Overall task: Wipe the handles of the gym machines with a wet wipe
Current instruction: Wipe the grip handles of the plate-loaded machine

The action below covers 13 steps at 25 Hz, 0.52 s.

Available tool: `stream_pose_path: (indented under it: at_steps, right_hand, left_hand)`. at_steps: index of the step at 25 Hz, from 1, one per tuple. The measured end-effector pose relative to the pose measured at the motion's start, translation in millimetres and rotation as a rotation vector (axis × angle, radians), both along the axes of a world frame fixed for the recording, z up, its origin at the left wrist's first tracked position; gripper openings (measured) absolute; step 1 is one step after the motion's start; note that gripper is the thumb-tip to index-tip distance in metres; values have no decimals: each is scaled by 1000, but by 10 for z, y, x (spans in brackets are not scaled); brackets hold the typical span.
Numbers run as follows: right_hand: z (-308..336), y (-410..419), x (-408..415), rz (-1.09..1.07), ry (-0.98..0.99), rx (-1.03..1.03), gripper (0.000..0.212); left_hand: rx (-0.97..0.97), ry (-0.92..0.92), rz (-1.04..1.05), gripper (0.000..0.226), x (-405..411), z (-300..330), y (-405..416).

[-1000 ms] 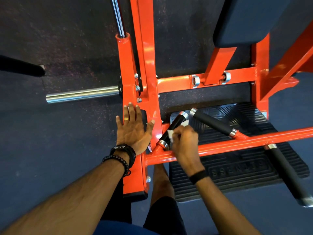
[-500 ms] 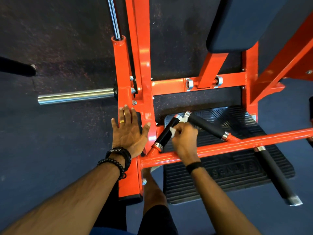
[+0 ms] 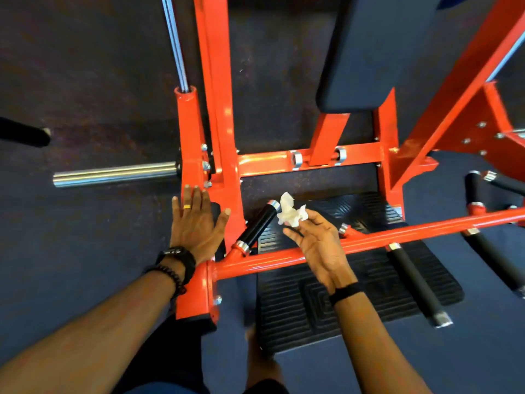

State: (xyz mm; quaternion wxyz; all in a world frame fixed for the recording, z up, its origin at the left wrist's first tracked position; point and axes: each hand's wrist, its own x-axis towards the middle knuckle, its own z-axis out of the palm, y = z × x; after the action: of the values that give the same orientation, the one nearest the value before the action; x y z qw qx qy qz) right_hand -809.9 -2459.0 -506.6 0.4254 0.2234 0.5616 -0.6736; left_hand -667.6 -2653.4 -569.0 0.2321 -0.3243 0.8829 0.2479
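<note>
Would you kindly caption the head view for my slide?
Right hand lifts a crumpled wet wipe beside the black handle, left hand flat on the orange frame.

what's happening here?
A person is cleaning an orange gym machine. The right hand holds a crumpled wipe at its fingertips, lifted just off the black handle. The left hand lies flat on the frame, bracing. Other handles sit to the right.

Dark speckled floor [image 3: 85, 66] carries orange machine frame [image 3: 216, 109], ribbed black footplate [image 3: 369, 302].
</note>
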Motion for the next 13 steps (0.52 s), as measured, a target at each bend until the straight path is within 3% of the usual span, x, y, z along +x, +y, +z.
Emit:
stream_pose_path:
  at_steps: [3, 7, 9, 11, 13]
  right_hand:
    - [184, 246, -169, 12, -54, -117, 17]
    - [288, 497, -414, 102, 16, -123, 7]
    - [295, 624, -578, 185, 76, -106, 14]
    - [305, 730, -750, 358, 201, -24, 14]
    - [198, 798, -949, 636, 500, 227, 12]
  left_hand:
    - [-58, 179, -95, 81, -55, 95, 176]
    - [48, 61, -22, 84, -376, 244, 757]
    - [50, -11, 69, 72, -459, 221, 1040]
    - [-13, -80, 165, 61, -445, 171, 1230]
    - [-64, -138, 208, 62, -440, 124, 1276]
